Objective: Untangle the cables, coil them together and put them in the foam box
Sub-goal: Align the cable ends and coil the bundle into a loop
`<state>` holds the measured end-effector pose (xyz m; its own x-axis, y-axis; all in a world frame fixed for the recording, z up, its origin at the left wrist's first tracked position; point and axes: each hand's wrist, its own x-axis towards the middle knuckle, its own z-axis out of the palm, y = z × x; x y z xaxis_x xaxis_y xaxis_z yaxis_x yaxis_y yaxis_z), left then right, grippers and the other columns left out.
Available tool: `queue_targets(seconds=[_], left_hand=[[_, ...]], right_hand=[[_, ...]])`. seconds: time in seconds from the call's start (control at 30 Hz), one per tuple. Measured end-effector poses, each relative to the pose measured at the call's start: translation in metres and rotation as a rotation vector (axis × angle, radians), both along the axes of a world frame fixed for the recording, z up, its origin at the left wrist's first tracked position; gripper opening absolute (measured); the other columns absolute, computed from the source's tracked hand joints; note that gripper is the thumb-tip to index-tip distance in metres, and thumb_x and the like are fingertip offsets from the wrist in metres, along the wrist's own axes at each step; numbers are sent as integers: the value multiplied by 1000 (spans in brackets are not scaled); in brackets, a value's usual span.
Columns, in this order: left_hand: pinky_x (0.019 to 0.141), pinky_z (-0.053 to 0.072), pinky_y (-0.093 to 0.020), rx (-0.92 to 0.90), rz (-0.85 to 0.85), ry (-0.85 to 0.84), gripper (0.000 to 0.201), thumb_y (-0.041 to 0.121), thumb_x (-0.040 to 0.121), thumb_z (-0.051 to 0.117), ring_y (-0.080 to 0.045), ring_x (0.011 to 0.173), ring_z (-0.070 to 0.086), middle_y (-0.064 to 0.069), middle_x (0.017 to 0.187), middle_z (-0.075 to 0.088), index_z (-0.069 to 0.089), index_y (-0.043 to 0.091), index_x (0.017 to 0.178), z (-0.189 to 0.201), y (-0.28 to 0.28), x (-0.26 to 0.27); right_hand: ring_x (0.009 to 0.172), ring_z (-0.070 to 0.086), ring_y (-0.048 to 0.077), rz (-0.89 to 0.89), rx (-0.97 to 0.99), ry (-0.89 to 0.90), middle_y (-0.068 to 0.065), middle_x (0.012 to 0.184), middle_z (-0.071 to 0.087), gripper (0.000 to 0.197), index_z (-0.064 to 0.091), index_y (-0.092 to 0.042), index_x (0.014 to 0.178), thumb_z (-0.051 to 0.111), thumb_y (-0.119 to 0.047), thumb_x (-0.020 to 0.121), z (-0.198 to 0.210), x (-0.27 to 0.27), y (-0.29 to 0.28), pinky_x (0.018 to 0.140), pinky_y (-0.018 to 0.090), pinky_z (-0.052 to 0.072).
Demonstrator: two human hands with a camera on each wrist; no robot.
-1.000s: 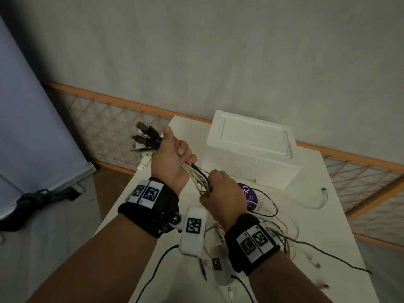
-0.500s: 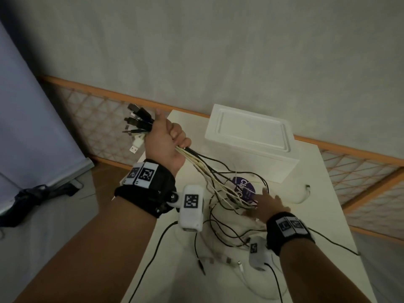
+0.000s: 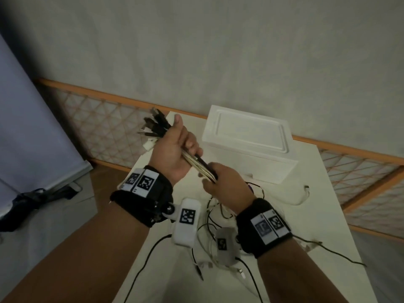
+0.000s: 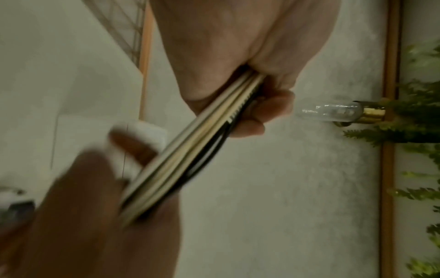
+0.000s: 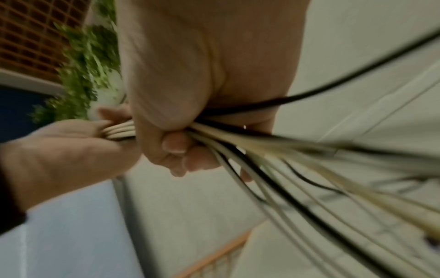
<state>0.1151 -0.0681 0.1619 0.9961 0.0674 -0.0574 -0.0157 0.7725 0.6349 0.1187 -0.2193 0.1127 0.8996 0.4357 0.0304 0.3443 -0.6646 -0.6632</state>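
My left hand (image 3: 175, 149) grips a bundle of white and black cables (image 3: 197, 165) above the table's far left corner, their plug ends (image 3: 155, 125) fanning out past my thumb. My right hand (image 3: 223, 184) grips the same bundle just below the left fist. In the left wrist view the cables (image 4: 202, 143) run taut from the left hand (image 4: 238, 62) to the right hand (image 4: 100, 216). In the right wrist view the right hand (image 5: 190, 120) holds the cables (image 5: 273, 165), which trail loose below it. The white foam box (image 3: 249, 147) stands closed at the table's far side.
Loose cable lengths (image 3: 218, 226) lie tangled on the white table (image 3: 306, 219) under my wrists, and one black lead (image 3: 334, 252) runs off the right edge. A lattice fence (image 3: 105, 125) lies behind the table; a dark bag (image 3: 32, 200) sits on the floor at left.
My right hand went down to the loose cables on the table, then came back up and gripped the bundle right under the left fist. The left hand kept its grip.
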Motion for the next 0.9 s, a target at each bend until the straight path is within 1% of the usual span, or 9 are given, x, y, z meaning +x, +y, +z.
queue_targets(seconds=[0.2, 0.33, 0.47, 0.53, 0.6, 0.67, 0.73, 0.8, 0.9], left_hand=[[38, 22, -17, -174, 270, 107, 58, 48, 96, 46, -7, 32, 23, 7, 41, 29, 33, 21, 47, -10, 73, 8], [37, 22, -17, -194, 297, 173, 57, 49, 96, 48, -7, 33, 22, 8, 42, 29, 33, 21, 48, -33, 71, 9], [39, 20, -19, -232, 332, 164, 55, 50, 94, 49, -7, 35, 22, 9, 44, 29, 32, 22, 50, -32, 72, 18], [38, 22, -18, -227, 344, 176, 58, 51, 95, 48, -7, 33, 23, 8, 42, 30, 33, 22, 47, -42, 75, 21], [36, 23, -17, -212, 341, 219, 62, 51, 96, 45, -8, 31, 23, 8, 41, 30, 34, 22, 43, -61, 74, 19], [36, 24, -17, -195, 347, 281, 63, 52, 97, 44, -9, 31, 23, 7, 41, 29, 35, 22, 42, -82, 71, 13], [37, 24, -17, -188, 380, 323, 61, 52, 96, 45, -10, 32, 22, 6, 42, 28, 34, 22, 45, -94, 63, 7], [39, 25, -18, -191, 391, 315, 58, 50, 96, 47, -10, 35, 21, 6, 44, 27, 32, 22, 48, -95, 48, 3], [39, 26, -18, -200, 313, 258, 58, 48, 97, 47, -9, 34, 23, 6, 43, 28, 33, 22, 47, -81, 14, -1]], right_hand=[[92, 64, 21, -168, -440, 93, -2, 93, 68, 20, 64, -25, 100, 59, -29, 81, -23, 13, -72, 80, 33, 51], [77, 66, 20, -360, -602, -328, -5, 72, 66, 11, 61, -29, 89, 59, -24, 79, 39, 18, -81, 90, 33, 39], [68, 59, 27, -598, -473, -903, 0, 64, 61, 14, 60, -18, 80, 67, -13, 69, 63, 9, -86, 98, 44, 24], [80, 60, 25, -510, -557, -757, -2, 77, 64, 23, 61, -21, 88, 73, -24, 69, 47, 8, -88, 101, 47, 24], [107, 56, 21, -356, -706, -342, -6, 110, 62, 57, 56, -30, 116, 77, -47, 66, 17, 11, -95, 109, 51, 23], [126, 43, 20, -233, -625, -45, -7, 135, 49, 91, 45, -32, 135, 79, -61, 56, -11, 9, -103, 110, 44, 23], [122, 49, 21, -225, -352, -44, -3, 130, 55, 80, 55, -24, 130, 81, -53, 61, -25, 4, -100, 101, 25, 31], [116, 54, 18, -220, -158, -141, -3, 122, 60, 58, 60, -21, 124, 78, -40, 72, -25, -6, -77, 93, 16, 31], [122, 46, 15, 33, -124, -142, -3, 134, 52, 74, 39, -21, 142, 70, -45, 80, -15, -20, -20, 105, 28, 32]])
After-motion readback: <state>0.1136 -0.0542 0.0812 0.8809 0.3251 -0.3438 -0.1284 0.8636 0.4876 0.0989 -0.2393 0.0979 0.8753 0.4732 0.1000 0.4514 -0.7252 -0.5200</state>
